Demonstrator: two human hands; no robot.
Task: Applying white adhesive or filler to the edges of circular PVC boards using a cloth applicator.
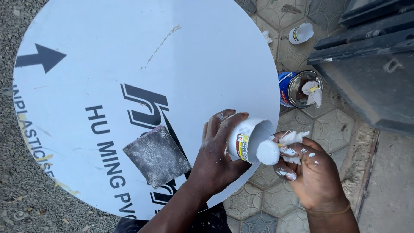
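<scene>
My left hand grips a small white plastic container tilted on its side, its open mouth facing right. My right hand, smeared with white paste, holds a lump of white putty and a putty-caked tool or rag right at the container's mouth. Both hands hover over the right edge of a large round white board with black lettering and an arrow. A dark grey square of sandpaper lies on the board just left of my left hand.
An open blue tin with white-smeared contents stands on the patterned paving right of the board. A white lid lies further back. Dark metal frames fill the upper right. Gravel ground borders the board on the left.
</scene>
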